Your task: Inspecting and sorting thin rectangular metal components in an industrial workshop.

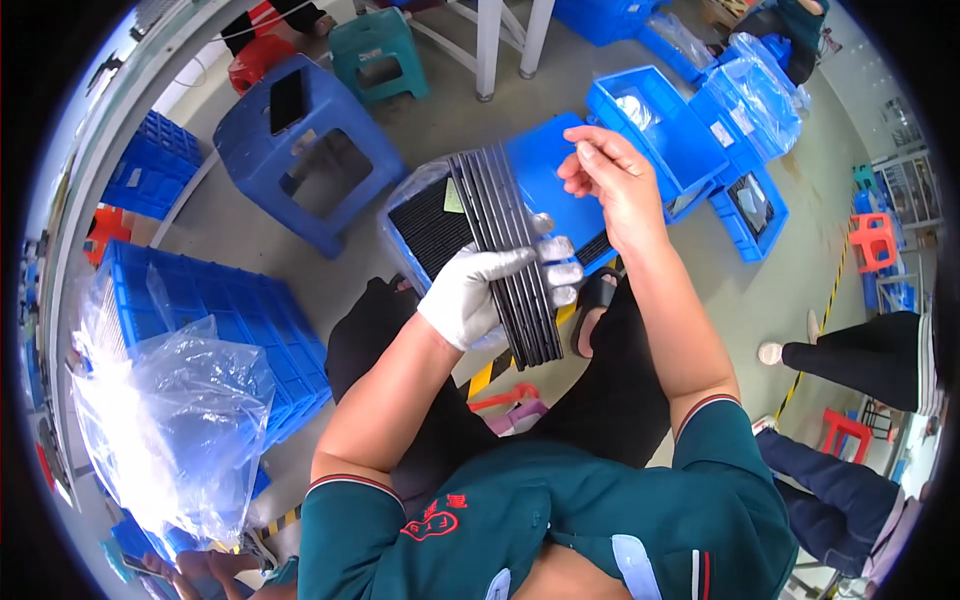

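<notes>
Above the blue bin [560, 185] I see my gloved left hand [480, 295] wrapped around a stack of thin black strips [510, 255], long axis running near-upright and leaning slightly left. My bare right hand [610, 175] pinches at the stack's top right edge. Bare floor opens right of the bin; a blue stool [300, 150] stands close on its left.

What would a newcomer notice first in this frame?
At centre, a white-gloved left hand grips a fanned stack of thin black plates, while the bare right hand pinches at its top edge. Behind them sits a blue bin with more black plates, and a crumpled clear bag lies over blue crates at lower left.
</notes>
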A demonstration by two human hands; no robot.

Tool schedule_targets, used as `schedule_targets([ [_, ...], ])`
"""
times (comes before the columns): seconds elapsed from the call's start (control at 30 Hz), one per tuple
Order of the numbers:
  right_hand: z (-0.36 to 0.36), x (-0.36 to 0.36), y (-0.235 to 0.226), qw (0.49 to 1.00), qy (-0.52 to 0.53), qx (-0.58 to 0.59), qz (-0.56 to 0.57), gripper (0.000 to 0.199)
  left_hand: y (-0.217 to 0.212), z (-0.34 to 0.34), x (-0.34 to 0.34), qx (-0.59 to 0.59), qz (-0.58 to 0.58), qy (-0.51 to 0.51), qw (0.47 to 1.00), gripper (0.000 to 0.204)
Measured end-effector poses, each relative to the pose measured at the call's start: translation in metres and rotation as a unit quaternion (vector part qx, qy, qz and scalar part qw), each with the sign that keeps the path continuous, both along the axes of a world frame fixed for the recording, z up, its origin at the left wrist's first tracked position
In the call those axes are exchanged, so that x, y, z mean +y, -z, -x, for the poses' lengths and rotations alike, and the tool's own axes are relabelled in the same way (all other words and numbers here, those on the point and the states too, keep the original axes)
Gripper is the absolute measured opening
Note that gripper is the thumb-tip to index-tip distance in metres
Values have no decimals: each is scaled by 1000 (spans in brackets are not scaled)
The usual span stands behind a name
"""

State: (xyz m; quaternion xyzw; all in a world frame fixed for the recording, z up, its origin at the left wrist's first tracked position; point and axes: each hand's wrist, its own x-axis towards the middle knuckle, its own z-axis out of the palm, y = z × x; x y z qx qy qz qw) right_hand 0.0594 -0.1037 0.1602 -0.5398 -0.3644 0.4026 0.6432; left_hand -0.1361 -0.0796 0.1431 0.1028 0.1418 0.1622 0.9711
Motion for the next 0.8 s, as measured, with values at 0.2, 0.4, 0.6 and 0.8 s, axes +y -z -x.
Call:
schedule_targets([
  [0.2, -14, -1, 9, 991, -55, 102, 70, 31, 5, -12, 0, 4, -42, 67, 997, 46],
  [0.4, -16, -10, 18, 984, -89, 124, 93, 35, 10, -35, -13, 45, -64, 122, 989, 51],
  [0.6, -6, -16, 34, 973, -111, 183, 90, 31, 18, -39, -27, -28, -61, 160, 985, 37],
  [0.8, -9, -33, 26, 987, -59, 118, 97, 32, 17, -46, -34, -23, -69, 207, 976, 35],
])
